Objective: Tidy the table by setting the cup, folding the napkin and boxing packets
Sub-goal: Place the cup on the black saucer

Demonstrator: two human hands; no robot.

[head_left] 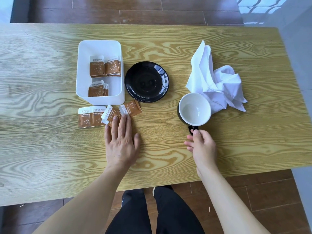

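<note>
A light wood-grain counter (50, 68) carries everything. Toward the right edge lies the white napkin (217, 81), crumpled and unfolded, one corner standing up toward the far edge. Left of centre, nearer the far edge, stands a white rectangular box (99, 48) holding several brown-and-white packets in two small stacks. Just beside its right wall sits a glossy black saucer (146, 81), bare. The cup (194, 109), black outside and white inside, is empty and lies tipped with its mouth facing up toward the camera, touching the napkin's near edge, well apart from the saucer. The right hand (202, 147) is at the cup's black handle, thumb and fingers (195, 132) pinched on it. The left hand (120, 142) lies flat, palm down, fingers spread and released, their tips resting on the loose packets (94, 115). These are scattered in a row just in front of the box's near wall, some overlapping, one lying turned sideways by the saucer's near rim.
</note>
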